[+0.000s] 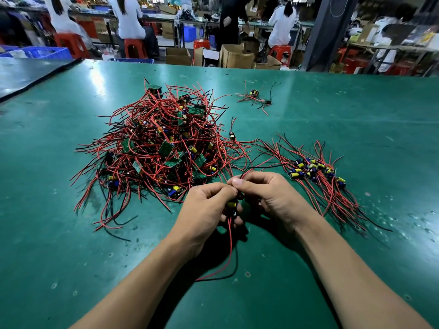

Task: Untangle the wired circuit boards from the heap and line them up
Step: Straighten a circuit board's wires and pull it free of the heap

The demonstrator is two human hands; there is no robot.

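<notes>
Board (231, 205) in curled left hand (206, 210), right hand (269, 195)

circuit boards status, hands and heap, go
Left hand and right hand both pinching one wired circuit board. Large heap ahead left, lined-up row ahead right. Nothing blocking the row.

No text, label or number is legible on the boards, boxes or crates.

I see worktop (332, 119) teal-green, glossy. Heap (161, 148): red and black wires (142, 129), green boards (166, 148), yellow parts (193, 149). Row (313, 168) near right edge: yellow, blue parts.
</notes>
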